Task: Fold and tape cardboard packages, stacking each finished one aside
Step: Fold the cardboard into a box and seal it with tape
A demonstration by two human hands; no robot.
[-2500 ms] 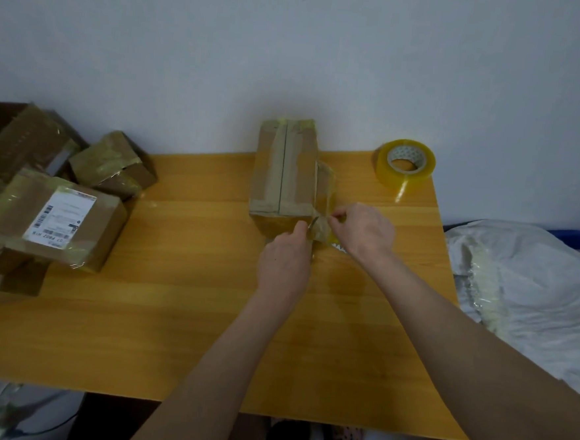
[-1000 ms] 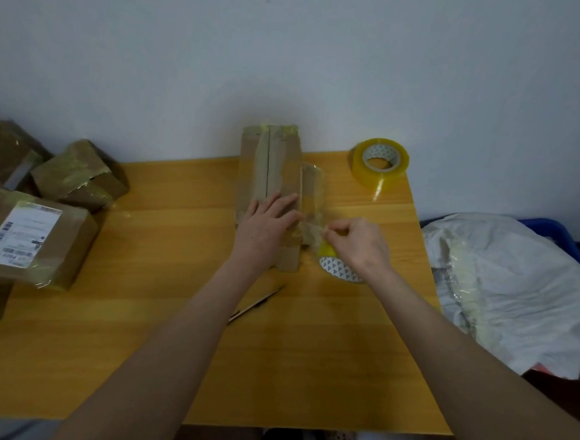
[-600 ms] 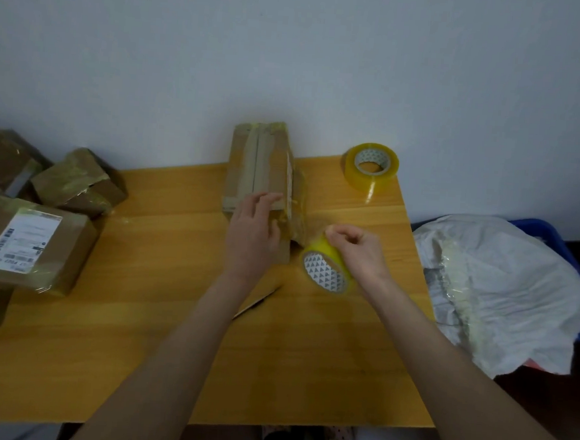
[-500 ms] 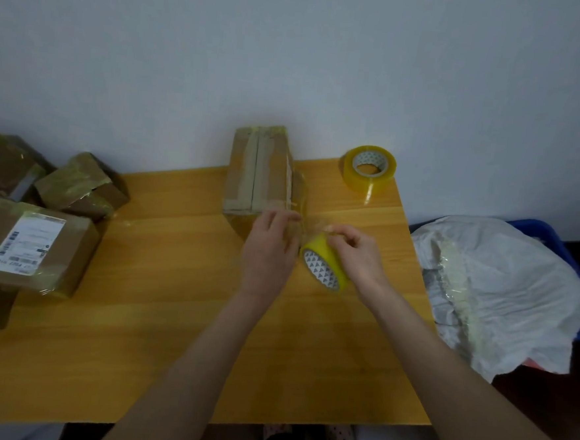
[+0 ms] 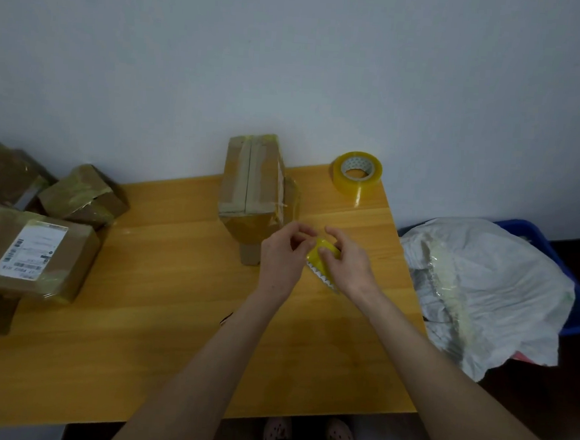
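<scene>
A tall cardboard package (image 5: pixel 251 182), wrapped in clear tape, stands near the wall on the wooden table (image 5: pixel 158 313). Just to its front right, my right hand (image 5: pixel 346 258) grips a small yellow tape roll (image 5: pixel 322 256). My left hand (image 5: pixel 281 257) is beside the roll, with thumb and fingers curled close at the tape between roll and package; the strip itself is hard to see. A second, larger yellow tape roll (image 5: pixel 357 171) lies at the table's back right corner.
Several taped packages (image 5: pixel 35 253) are piled at the table's left end. A thin dark tool (image 5: pixel 226 317) lies on the table under my left forearm. Right of the table, crumpled white plastic (image 5: pixel 482 295) fills a blue bin (image 5: pixel 554 252).
My left hand left the top of the package and came down beside the roll. My right hand lifted the small roll off the table and now holds it by the package's front corner.
</scene>
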